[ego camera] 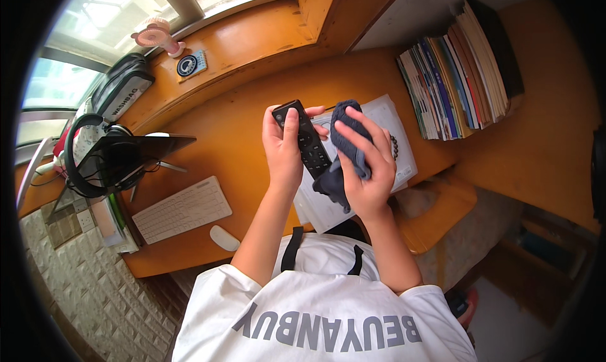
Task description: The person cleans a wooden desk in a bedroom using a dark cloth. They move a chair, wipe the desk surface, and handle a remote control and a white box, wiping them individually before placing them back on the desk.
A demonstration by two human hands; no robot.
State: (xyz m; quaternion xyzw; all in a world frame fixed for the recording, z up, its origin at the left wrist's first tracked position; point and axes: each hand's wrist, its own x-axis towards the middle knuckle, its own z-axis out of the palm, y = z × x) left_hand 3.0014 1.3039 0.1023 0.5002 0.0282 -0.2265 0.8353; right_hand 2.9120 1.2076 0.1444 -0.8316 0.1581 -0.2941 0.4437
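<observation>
A black remote control (310,146) is gripped at its far end by my left hand (286,146), the thumb lying along its button face. My right hand (371,167) holds a bunched dark grey-blue cloth (349,125) just to the right of the remote. Part of the cloth hangs down by the remote's near end; whether it touches there I cannot tell. Beneath both hands lies a translucent white document folder (402,149) on the wooden desk (246,120). A dark beaded bracelet (394,147) shows beside my right hand, partly hidden by it.
A white keyboard (182,210) and white mouse (225,238) are at the left, below a monitor (137,153) and black headphones (75,158). Upright books (450,82) stand at the right. On the ledge are a pink fan (154,35), a small notepad (191,66) and a wash bag (123,87).
</observation>
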